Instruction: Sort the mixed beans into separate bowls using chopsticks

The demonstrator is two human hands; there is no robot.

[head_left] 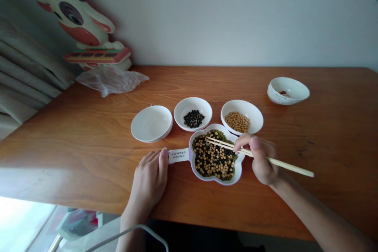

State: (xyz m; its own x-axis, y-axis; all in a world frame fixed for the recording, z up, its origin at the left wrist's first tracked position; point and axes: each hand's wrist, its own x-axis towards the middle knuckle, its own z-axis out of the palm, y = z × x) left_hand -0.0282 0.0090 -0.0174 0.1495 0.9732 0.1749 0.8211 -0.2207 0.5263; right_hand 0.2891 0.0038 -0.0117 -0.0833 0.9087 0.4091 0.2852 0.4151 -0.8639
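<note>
A white flower-shaped dish [238,173] with a short handle holds mixed black, yellow and green beans. My right hand [260,159] is closed on a pair of wooden chopsticks [288,164], whose tips rest over the beans at the dish's upper left. My left hand [149,179] lies flat on the table, fingers together, fingertips touching the dish's handle [178,155]. Behind the dish stand three white bowls: an empty one [151,123], one with black beans [193,113] and one with yellow beans [242,116].
A fourth white bowl [288,90] sits at the far right of the wooden table [88,145]. A crumpled clear plastic bag [110,80] and a cartoon cow figure [84,23] are at the back left by a curtain. The near table edge runs just below my wrists.
</note>
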